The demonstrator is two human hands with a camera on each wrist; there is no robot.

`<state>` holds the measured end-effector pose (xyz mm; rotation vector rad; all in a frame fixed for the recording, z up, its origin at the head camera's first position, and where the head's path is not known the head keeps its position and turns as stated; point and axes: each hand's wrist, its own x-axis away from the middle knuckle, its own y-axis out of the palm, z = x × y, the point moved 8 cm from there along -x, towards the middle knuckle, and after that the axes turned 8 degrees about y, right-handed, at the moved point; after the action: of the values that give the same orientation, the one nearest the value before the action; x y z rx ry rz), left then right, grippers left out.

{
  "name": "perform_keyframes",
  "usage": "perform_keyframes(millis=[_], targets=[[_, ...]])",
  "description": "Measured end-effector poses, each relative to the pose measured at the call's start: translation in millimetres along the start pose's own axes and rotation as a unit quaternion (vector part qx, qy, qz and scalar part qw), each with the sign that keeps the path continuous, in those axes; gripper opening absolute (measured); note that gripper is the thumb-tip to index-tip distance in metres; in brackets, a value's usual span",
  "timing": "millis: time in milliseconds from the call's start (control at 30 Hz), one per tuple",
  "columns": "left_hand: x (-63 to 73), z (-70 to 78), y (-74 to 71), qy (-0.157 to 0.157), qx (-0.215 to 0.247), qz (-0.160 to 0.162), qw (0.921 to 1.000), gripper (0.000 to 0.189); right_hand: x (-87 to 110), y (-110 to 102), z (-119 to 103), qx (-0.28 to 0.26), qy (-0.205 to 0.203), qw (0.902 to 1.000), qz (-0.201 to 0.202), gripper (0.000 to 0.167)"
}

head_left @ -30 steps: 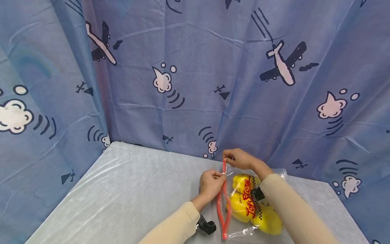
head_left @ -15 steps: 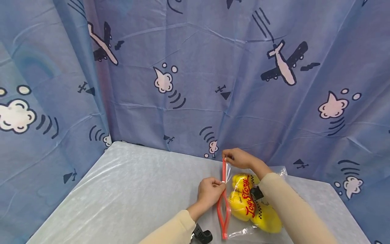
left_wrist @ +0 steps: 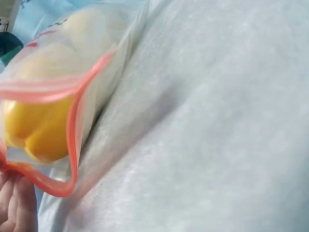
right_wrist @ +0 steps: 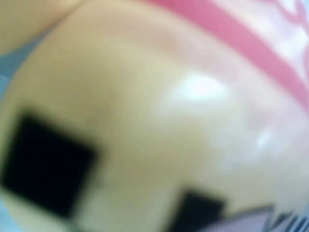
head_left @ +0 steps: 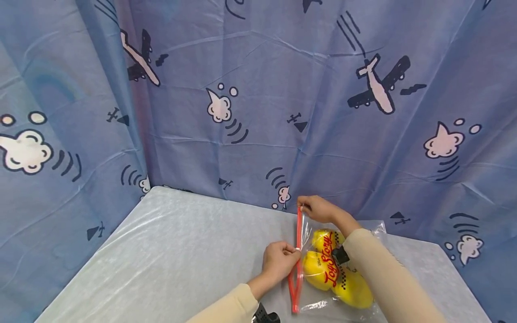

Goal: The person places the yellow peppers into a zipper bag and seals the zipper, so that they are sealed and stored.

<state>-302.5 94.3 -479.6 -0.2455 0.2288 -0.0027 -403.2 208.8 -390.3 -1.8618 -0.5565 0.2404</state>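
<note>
A clear zip bag (head_left: 377, 226) printed "Toy Story" in red lies on the table with yellow bell peppers (head_left: 316, 271) inside. My left hand (head_left: 278, 260) pinches the small white slider (head_left: 298, 249) on its red zip strip (head_left: 299, 229). At the strip's far end, my right hand (head_left: 317, 209) holds the corner between thumb and fingers. Above the slider the strip runs as one line; below it the two red edges stand apart and meet at the near end. The left wrist view looks into this gaping mouth at a pepper (left_wrist: 43, 128). The right wrist view shows only blurred printed bag up close.
A pale sheet covers the table (head_left: 194, 251), stretching away to the left. Behind it hangs a blue curtain (head_left: 250, 112) with airplane and cloud prints. A black wrist camera (head_left: 340, 255) overlaps the bag in the head view; another sits below the left sleeve.
My left hand has slid toward me along the strip with the slider, so the joined stretch is longer and the gap shorter. The right hand has kept its hold on the far corner.
</note>
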Motion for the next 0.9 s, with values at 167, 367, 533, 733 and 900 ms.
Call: perform_keyframes(millis=[167,367,533,733,900], targets=[[5.4,0.6,-1.3,0.001,-0.01,-0.004,0.9999,0.012,-2.2,-2,3,-0.003,0.01,0.9999,0.002,0.019],[16.7,5.3,-3.0,0.0,0.002,-0.028,0.9996,0.013,-2.7,-5,3,-0.01,0.016,0.9998,0.007,0.02],[28.0,5.1,-3.2,-0.008,0.008,-0.051,0.9986,0.013,-1.6,-7,5,-0.015,0.026,0.9995,0.008,0.019],[40.0,4.6,-6.4,-0.008,0.017,-0.064,0.9978,0.014,-1.3,-7,4,-0.015,0.026,0.9995,0.011,0.019],[47.8,7.7,-10.4,-0.01,0.017,-0.07,0.9974,0.014,-2.3,-8,2,-0.012,0.03,0.9993,0.019,0.018]])
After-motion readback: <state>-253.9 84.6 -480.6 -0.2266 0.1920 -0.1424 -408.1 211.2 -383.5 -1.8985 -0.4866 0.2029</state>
